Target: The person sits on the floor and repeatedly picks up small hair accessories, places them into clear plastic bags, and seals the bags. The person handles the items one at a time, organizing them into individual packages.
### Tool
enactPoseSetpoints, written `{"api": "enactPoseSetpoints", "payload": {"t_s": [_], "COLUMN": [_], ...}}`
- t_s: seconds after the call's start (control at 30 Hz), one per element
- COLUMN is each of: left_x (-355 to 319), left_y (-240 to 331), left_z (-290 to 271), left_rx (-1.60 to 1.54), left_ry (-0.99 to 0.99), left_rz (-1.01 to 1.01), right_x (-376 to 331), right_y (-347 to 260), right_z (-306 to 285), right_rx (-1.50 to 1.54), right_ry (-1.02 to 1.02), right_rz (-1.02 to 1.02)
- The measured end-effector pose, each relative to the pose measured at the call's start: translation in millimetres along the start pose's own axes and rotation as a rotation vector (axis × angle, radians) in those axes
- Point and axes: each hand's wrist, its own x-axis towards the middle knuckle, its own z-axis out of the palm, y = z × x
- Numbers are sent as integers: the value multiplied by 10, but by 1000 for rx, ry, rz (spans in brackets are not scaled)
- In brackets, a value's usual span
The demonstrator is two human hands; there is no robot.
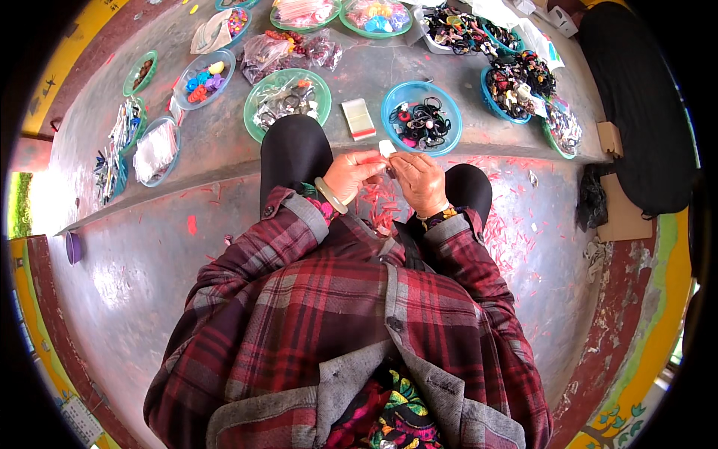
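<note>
Above my knees, my left hand [351, 174] and my right hand [420, 181] meet with their fingers pinched together. A small white card-like piece [387, 148] sticks up between the fingertips of both hands. Its lower part is hidden by the fingers. Just beyond, on the grey ledge, lies a small stack of pale cards [358, 118] with a red band along its near edge. To the right of that stack stands a blue bowl [387, 112] of black hair ties with a few red and pink bits. On its left is a green bowl [250, 120] of small mixed pieces.
Bowls of hair ties [516, 93], a blue basin of colourful pieces [206, 77] and a basin of white packets [155, 152] line the ledge [224, 161]. Red paper scraps [508, 247] litter the floor. A black bag [591, 198] and cardboard [624, 213] lie at right.
</note>
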Motion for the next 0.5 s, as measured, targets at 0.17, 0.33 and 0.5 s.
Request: {"api": "enactPoseSetpoints", "payload": {"t_s": [0.17,0.33,0.5], "left_x": [-7,-34,-11], "left_y": [30,83,18], "left_z": [9,131,67], "left_rx": [42,367,649], "left_ry": [-27,-30,-68], "left_rz": [-12,52,194], "right_x": [-57,-68,-75], "right_y": [21,-48,-14], "right_z": [21,-1,-25], "right_rx": [148,391,668], "right_ry": [30,-19,-158], "right_rz": [102,478,662]}}
